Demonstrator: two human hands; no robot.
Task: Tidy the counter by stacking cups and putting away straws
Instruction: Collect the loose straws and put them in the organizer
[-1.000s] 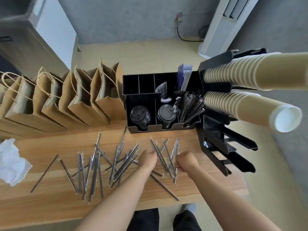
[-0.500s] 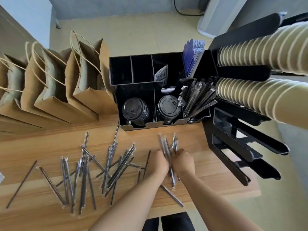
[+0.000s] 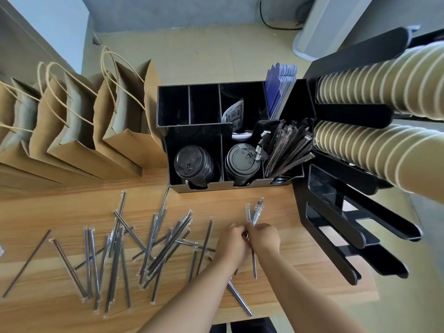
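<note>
Both my hands have closed together, left hand (image 3: 234, 239) and right hand (image 3: 264, 236) pinching a straw bundle (image 3: 255, 213); next, lift it into the organizer's (image 3: 240, 186) straw slot.

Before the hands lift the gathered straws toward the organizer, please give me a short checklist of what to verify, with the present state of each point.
1. Both hands on the bundle: ok. The left hand and the right hand pinch the gathered straws together.
2. Bundle complete in the grip: cannot tell; the fingers hide the middle.
3. Room in the straw compartment of the organizer: ok, though already fairly full.
4. Path to the compartment free: ok.
5. Counter finished: not ok; many loose straws lie to the left.
</note>
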